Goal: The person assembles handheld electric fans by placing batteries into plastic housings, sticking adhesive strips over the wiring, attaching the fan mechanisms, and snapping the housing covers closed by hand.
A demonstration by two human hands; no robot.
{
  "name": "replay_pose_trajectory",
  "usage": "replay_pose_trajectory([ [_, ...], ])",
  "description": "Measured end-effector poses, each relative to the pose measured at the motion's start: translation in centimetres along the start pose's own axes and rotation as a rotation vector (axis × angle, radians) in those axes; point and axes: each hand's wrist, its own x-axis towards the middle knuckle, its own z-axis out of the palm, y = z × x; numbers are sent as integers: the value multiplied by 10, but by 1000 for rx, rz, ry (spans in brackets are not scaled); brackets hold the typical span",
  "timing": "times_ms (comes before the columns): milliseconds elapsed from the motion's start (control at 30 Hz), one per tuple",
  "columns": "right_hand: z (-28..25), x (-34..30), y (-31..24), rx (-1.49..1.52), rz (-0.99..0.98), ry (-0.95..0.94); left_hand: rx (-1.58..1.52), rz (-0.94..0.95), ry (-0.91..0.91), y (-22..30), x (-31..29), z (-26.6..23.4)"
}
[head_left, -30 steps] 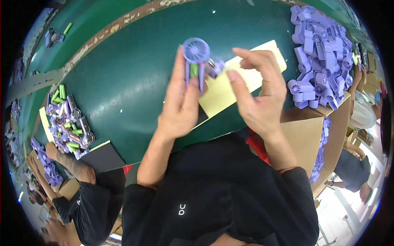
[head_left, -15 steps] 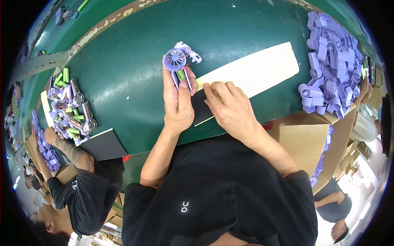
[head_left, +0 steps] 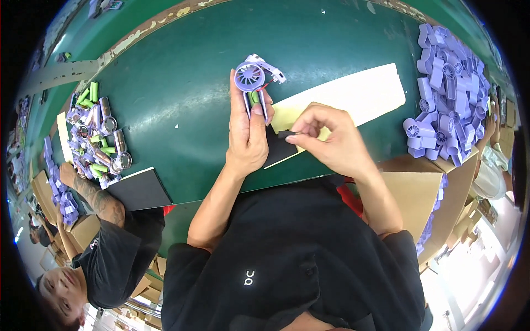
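My left hand (head_left: 247, 144) is closed around a purple handheld fan housing (head_left: 250, 76), its round grille facing up. A green battery cell (head_left: 254, 98) sits in the open handle under my thumb. A hinged-off purple-white part (head_left: 270, 69) with a red wire hangs at the fan's upper right. Between thumb and fingertips, my right hand (head_left: 337, 140) pinches a small black strip (head_left: 285, 134). Below that strip lies a black sheet (head_left: 280, 152) on pale yellow-white backing paper (head_left: 353, 96), which stretches across the table to the right.
Purple fan housings (head_left: 447, 105) are heaped at the right, above an open cardboard box (head_left: 411, 196). At the left, a co-worker's tattooed forearm (head_left: 102, 201) rests beside a pile of fan parts and green cells (head_left: 96, 132). Another black sheet (head_left: 141, 190) lies near the table's edge.
My right hand has lifted off the sheet and now pinches a small black strip. The left hand and fan appear slightly farther right. The co-worker's head has turned.
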Motion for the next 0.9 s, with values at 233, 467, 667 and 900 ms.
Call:
replay_pose_trajectory([
  [233,-26,-6,-61,-14,-69,11,115,-56,-33,28,1,20],
  [467,-32,12,-78,-118,70,-48,191,27,-172,38,2,35],
  [667,-42,21,-79,-205,104,-110,174,-23,-151,35,2,35],
  [900,-47,25,-79,-173,124,-102,418,83,-214,35,7,30],
])
